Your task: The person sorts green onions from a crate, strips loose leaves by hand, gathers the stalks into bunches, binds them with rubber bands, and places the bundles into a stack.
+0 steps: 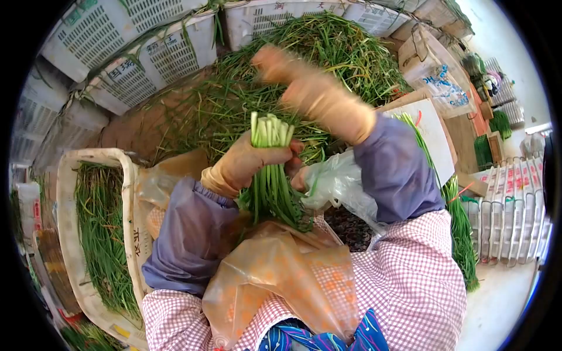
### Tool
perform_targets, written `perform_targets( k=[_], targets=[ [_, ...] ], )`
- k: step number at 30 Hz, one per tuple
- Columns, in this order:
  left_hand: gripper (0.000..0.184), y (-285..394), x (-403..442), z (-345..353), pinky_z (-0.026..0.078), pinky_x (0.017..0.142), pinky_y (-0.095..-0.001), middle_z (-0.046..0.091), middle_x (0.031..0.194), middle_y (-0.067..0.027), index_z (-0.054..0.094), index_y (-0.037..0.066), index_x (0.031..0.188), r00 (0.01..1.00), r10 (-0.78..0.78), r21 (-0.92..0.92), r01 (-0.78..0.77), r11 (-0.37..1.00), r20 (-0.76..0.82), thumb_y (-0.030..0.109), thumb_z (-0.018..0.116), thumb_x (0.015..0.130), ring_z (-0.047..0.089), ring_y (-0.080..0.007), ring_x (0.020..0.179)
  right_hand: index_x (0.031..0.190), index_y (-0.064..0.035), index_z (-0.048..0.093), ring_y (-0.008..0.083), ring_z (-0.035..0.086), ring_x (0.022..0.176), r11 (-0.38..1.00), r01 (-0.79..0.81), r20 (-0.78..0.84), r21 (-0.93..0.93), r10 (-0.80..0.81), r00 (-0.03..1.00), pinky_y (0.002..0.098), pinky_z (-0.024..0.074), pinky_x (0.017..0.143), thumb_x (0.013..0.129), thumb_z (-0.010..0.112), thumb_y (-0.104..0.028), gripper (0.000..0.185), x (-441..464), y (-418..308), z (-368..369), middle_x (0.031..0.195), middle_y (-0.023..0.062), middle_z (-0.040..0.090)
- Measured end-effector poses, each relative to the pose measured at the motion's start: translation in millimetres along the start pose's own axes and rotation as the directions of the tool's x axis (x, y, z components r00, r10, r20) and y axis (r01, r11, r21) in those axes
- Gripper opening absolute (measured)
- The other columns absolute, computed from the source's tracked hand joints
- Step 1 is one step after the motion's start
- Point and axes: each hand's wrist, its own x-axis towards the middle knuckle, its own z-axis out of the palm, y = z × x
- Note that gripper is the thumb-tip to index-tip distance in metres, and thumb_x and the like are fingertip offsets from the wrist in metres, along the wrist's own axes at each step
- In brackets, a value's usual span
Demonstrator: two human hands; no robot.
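Note:
My left hand (249, 159), in a pale tan glove, is closed around a bunch of green chives (275, 190). The bunch stands roughly upright, with its pale cut ends (271, 130) pointing up above the fingers and its green leaves hanging over my lap. My right hand (295, 76), also gloved, is stretched out above the heap of loose green leaves (328, 47). Motion smears its fingers, so I cannot make out their shape or anything in them. Beneath the bunch, a translucent orange plastic sheet (275, 275) covers my lap.
White slatted crates (175, 52) line the back and left. A cream crate (132, 222) of long green leaves stands at my left. A clear plastic bag (342, 181) lies by my right forearm. At right are a white board (430, 131), chive bundles (462, 234) and stacked white baskets (509, 216).

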Motion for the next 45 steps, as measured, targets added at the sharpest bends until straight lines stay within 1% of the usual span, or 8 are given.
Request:
perform_targets(
  k=[7, 16, 19, 20, 22, 37, 41, 45],
  targets=[
    [0.025, 8, -5, -1, 0.051, 0.067, -0.0346, 0.063, 0.085, -0.0107, 0.057, -0.001, 0.102, 0.995, 0.014, -0.036, -0.017, 0.999, -0.096, 0.005, 0.061, 0.078, 0.061, -0.0229, 0.075, 0.104, -0.0017, 0.061, 0.0133, 0.060, 0.079, 0.876, -0.405, -0.006, -0.260, 0.418, 0.908, 0.0284, 0.0483, 0.068, 0.087, 0.061, -0.024, 0.028, -28, -26, 6, 0.085, 0.0064, 0.066],
    [0.027, 9, -15, -8, 0.052, 0.072, -0.0356, 0.063, 0.091, -0.0140, 0.056, 0.000, 0.104, 0.989, 0.010, -0.135, -0.031, 0.990, -0.148, 0.005, 0.062, 0.079, 0.061, -0.0238, 0.079, 0.082, -0.0009, 0.059, 0.0095, 0.046, 0.042, 0.818, -0.033, -0.414, 0.575, 0.325, 0.850, 0.0226, 0.0346, 0.038, 0.088, 0.050, -0.011, 0.014, -43, -1, -30, 0.060, 0.0005, 0.055],
    [0.025, 8, -17, -12, 0.052, 0.074, -0.0367, 0.063, 0.093, -0.0145, 0.056, -0.001, 0.103, 0.989, 0.009, -0.191, -0.037, 0.981, -0.148, 0.004, 0.062, 0.079, 0.062, -0.0248, 0.082, 0.086, -0.0022, 0.061, 0.0110, 0.055, 0.053, 0.479, 0.339, -0.460, 0.809, 0.159, 0.874, 0.0248, 0.0459, 0.053, 0.085, 0.058, -0.015, 0.013, -55, 45, -100, 0.064, 0.0062, 0.059],
    [0.025, 6, -16, -13, 0.052, 0.074, -0.0367, 0.063, 0.093, -0.0145, 0.056, -0.001, 0.103, 0.989, 0.011, -0.189, -0.039, 0.981, -0.147, 0.004, 0.062, 0.079, 0.062, -0.0248, 0.082, 0.093, -0.0027, 0.062, 0.0131, 0.059, 0.065, 0.955, 0.102, -0.703, 0.277, 0.129, 0.699, 0.0261, 0.0478, 0.062, 0.084, 0.061, -0.016, 0.016, -51, 48, -98, 0.073, 0.0070, 0.062],
    [0.023, 2, -11, -15, 0.052, 0.077, -0.0383, 0.063, 0.094, -0.0143, 0.056, -0.001, 0.102, 0.985, 0.019, -0.197, -0.053, 0.979, -0.173, 0.004, 0.061, 0.080, 0.062, -0.0261, 0.084, 0.112, -0.0063, 0.061, 0.0192, 0.060, 0.097, 0.873, -0.255, -0.688, -0.415, -0.118, 0.716, 0.0300, 0.0471, 0.085, 0.080, 0.068, -0.017, 0.034, -50, 67, -80, 0.101, 0.0074, 0.065],
    [0.017, -1, -16, -9, 0.050, 0.063, -0.0255, 0.066, 0.081, -0.0083, 0.063, -0.001, 0.091, 0.867, 0.147, 0.115, -0.105, 0.988, -0.477, 0.012, 0.064, 0.080, 0.063, -0.0145, 0.071, 0.084, -0.0077, 0.059, 0.0306, 0.059, 0.063, 0.909, -0.192, -0.346, -0.370, 0.057, 0.936, 0.0380, 0.0469, 0.055, 0.086, 0.056, -0.023, 0.016, -10, 20, 56, 0.067, 0.0113, 0.059],
    [0.016, -5, -21, -16, 0.054, 0.071, -0.0345, 0.065, 0.088, -0.0116, 0.058, -0.001, 0.097, 0.855, 0.127, -0.048, -0.174, 0.984, -0.503, 0.006, 0.062, 0.083, 0.065, -0.0235, 0.079, 0.085, -0.0071, 0.064, 0.0074, 0.053, 0.047, 0.925, -0.158, -0.532, 0.346, 0.332, 0.779, 0.0232, 0.0441, 0.048, 0.092, 0.054, -0.021, 0.018, -14, 34, -6, 0.057, -0.0018, 0.054],
    [0.017, 19, -23, -19, 0.055, 0.072, -0.0332, 0.065, 0.087, -0.0134, 0.056, 0.000, 0.097, 0.846, 0.216, -0.210, -0.353, 0.912, -0.487, 0.003, 0.063, 0.081, 0.065, -0.0224, 0.079, 0.130, -0.0086, 0.043, 0.0205, 0.059, 0.098, 0.935, -0.054, -0.395, 0.350, 0.200, 0.897, 0.0311, 0.0499, 0.083, 0.084, 0.064, -0.015, 0.052, -15, 55, 26, 0.109, 0.0146, 0.059]
  ],
)
